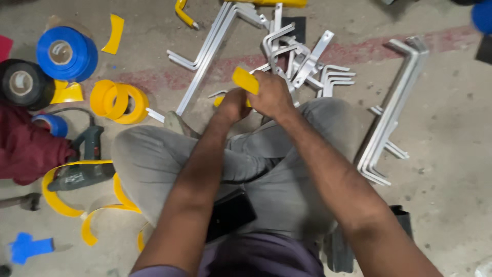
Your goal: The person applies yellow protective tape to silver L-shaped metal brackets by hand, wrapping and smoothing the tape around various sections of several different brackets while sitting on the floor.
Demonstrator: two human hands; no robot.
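Here, seen from above over grey-trousered knees: both hands meeting near the centre of the view, just above the lap. Right hand [274,97] closed around a short strip of yellow tape [245,80], the free end sticking up toward 11 o'clock from the knuckles. Left hand [233,104] curled shut just beside it at 8 o'clock, touching or nearly touching the right; a sliver of yellow showing below the fingers, though what exactly sits inside that grip cannot be told. Probably a metal bracket under both hands, hidden by the fingers.

Judging by the look of it: tape thin, light, floppy, glossy on the outer face and tacky on the inner, prone to folding onto itself and sticking. Best pinched at the very end between thumb and forefinger, kept taut, fingers off the adhesive side.

Around on the concrete floor [451,128]: a heap of bent aluminium brackets [307,61] at 12 o'clock, stiff, light for their length, edges likely sharp, best taken by the straight leg. A long stack of L-shaped brackets [392,113] at 3 o'clock. Yellow tape roll [119,101] at 9 o'clock, blue tape roll [66,53] and black tape roll [23,83] at 10 o'clock. Green electric drill [84,164] at 8 o'clock, with loose yellow tape offcuts [56,200] curled around it. Dark phone-like slab [230,213] resting on the lap at 6 o'clock.
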